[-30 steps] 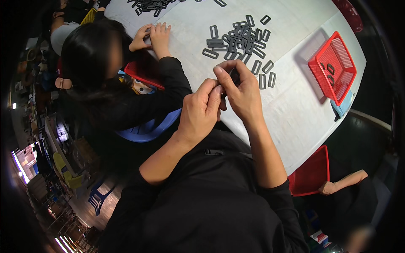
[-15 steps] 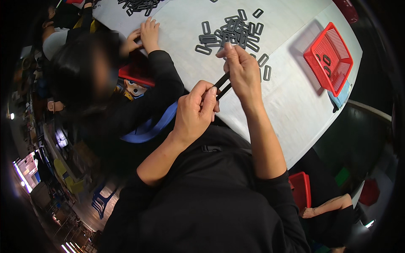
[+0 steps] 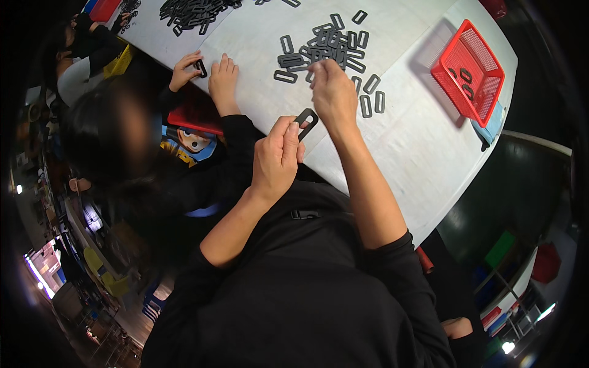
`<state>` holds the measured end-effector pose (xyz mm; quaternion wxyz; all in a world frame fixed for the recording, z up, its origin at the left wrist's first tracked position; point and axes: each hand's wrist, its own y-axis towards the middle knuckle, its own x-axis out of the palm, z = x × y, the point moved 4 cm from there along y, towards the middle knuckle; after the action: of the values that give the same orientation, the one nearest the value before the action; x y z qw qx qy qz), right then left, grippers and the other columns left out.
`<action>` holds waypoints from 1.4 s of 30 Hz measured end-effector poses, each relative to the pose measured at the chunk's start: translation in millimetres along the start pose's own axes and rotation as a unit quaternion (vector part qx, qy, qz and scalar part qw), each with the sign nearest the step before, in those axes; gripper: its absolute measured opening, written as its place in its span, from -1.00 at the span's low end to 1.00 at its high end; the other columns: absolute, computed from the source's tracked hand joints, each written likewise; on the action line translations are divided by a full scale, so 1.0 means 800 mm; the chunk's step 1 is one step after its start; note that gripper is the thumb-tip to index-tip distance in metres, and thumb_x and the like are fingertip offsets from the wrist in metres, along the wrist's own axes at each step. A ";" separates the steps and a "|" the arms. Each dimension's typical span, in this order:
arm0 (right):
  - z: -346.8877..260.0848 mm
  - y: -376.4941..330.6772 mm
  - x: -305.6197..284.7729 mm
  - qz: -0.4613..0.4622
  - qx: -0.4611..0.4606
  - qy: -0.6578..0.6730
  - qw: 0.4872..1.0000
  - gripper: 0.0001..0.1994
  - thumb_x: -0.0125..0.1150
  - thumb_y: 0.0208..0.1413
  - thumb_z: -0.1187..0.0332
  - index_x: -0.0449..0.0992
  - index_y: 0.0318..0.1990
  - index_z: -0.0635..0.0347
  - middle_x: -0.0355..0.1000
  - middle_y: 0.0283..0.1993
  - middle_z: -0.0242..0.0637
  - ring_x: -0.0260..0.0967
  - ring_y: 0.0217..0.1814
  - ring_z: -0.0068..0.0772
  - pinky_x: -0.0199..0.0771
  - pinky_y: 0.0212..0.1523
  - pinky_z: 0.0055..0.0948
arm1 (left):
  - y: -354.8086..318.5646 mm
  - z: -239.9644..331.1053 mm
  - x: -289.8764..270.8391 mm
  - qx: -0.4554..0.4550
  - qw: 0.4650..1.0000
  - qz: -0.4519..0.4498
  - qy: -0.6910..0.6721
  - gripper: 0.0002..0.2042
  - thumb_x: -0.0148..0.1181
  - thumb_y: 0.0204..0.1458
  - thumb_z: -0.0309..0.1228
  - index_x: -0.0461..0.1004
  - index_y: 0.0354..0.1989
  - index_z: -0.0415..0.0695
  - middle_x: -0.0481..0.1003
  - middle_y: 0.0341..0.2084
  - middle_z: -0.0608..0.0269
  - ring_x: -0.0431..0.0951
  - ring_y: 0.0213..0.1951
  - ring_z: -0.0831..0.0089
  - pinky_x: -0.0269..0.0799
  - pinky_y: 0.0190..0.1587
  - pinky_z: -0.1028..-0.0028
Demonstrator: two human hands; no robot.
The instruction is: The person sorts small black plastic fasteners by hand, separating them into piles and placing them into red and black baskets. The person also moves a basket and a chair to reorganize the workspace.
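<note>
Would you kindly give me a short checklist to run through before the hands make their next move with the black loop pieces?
1. Left hand has a grip on one black loop piece: ok.
2. Right hand is at the pile of loop pieces: ok.
3. Right hand has a piece in its grip: cannot tell.
4. Red basket is open and unobstructed: ok.
5. Co-worker's hands are apart from the pile: ok.

There is one red basket (image 3: 469,70) on the table (image 3: 417,147), with three black loops inside it. About twenty black loops lie in the near pile (image 3: 331,52). One loop (image 3: 306,120) is in the left hand (image 3: 277,161). A second, far pile (image 3: 193,12) is too crowded to count.
</note>
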<state>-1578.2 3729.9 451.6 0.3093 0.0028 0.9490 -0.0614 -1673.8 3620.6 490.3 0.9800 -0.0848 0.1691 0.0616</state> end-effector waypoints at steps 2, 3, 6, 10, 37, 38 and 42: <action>0.013 0.008 -0.004 -0.012 0.014 0.039 0.999 -0.70 -0.14 0.19 0.18 0.48 -0.30 0.18 0.42 -0.53 -0.23 0.39 -0.46 -0.23 0.33 -0.39 -0.30 | 0.002 -0.003 0.002 -0.017 0.999 -0.021 -0.028 -0.78 -0.22 0.22 -0.38 0.35 -0.18 -0.24 0.32 -0.75 0.33 0.25 -0.70 0.66 0.15 -0.63 0.61; 0.009 0.004 -0.007 -0.021 0.014 0.062 0.998 -0.70 -0.14 0.19 0.17 0.47 -0.31 0.17 0.44 -0.49 -0.15 0.40 -0.38 -0.09 0.33 -0.34 -0.21 | 0.002 -0.006 0.005 -0.028 0.998 -0.031 -0.042 -0.78 -0.22 0.21 -0.38 0.34 -0.15 -0.23 0.33 -0.73 0.33 0.25 -0.69 0.66 0.15 -0.63 0.61; -0.006 -0.027 0.004 -0.054 -0.026 0.039 0.997 -0.65 -0.15 0.20 0.15 0.48 -0.31 0.24 0.43 -0.49 -0.23 0.40 -0.46 -0.34 0.35 -0.39 -0.38 | 0.010 -0.014 0.023 -0.025 0.998 -0.051 -0.042 -0.78 -0.22 0.19 -0.43 0.27 -0.08 -0.25 0.36 -0.67 0.29 0.28 -0.65 0.63 0.19 -0.59 0.58; 0.025 -0.023 0.001 -0.031 0.032 0.055 0.997 -0.63 -0.17 0.20 0.15 0.50 -0.32 0.23 0.45 -0.50 -0.25 0.40 -0.50 -0.38 0.35 -0.40 -0.39 | 0.013 -0.020 0.046 0.002 0.989 -0.149 -0.018 -0.79 -0.24 0.15 -0.48 0.24 -0.10 -0.30 0.37 -0.64 0.24 0.32 -0.63 0.53 0.26 -0.53 0.50; 0.298 -0.024 -0.170 0.009 0.216 0.766 0.605 -0.33 -0.29 0.20 -0.10 0.00 0.21 0.35 0.07 0.22 0.11 0.09 0.25 0.05 0.28 0.15 -0.08 | 0.169 -0.086 0.314 0.021 0.891 -0.134 0.434 -0.60 0.31 -0.17 -0.23 0.33 -0.27 -0.22 0.43 -0.30 0.08 0.41 -0.14 0.12 0.39 -0.17 0.21; 0.302 -0.023 -0.169 0.009 0.219 0.764 0.607 -0.34 -0.29 0.20 -0.09 0.00 0.21 0.34 0.06 0.22 0.11 0.09 0.26 0.06 0.28 0.15 -0.08 | 0.170 -0.084 0.316 0.017 0.895 -0.139 0.424 -0.63 0.31 -0.16 -0.25 0.33 -0.29 -0.22 0.43 -0.30 0.07 0.41 -0.14 0.13 0.39 -0.17 0.20; 0.295 -0.020 -0.169 0.009 0.233 0.773 0.590 -0.38 -0.31 0.21 -0.08 0.08 0.17 0.34 0.25 0.07 0.05 0.26 0.13 -0.05 0.36 0.09 -0.12 | 0.172 -0.086 0.310 0.056 0.897 -0.160 0.408 -0.71 0.30 -0.15 -0.35 0.36 -0.31 -0.21 0.45 -0.34 0.09 0.45 -0.21 0.24 0.41 -0.24 0.26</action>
<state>-1331.1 3690.4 343.4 -0.5509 0.1294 0.7848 -0.2526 -1484.7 3764.8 321.4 0.8246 -0.0739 0.5416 -0.1458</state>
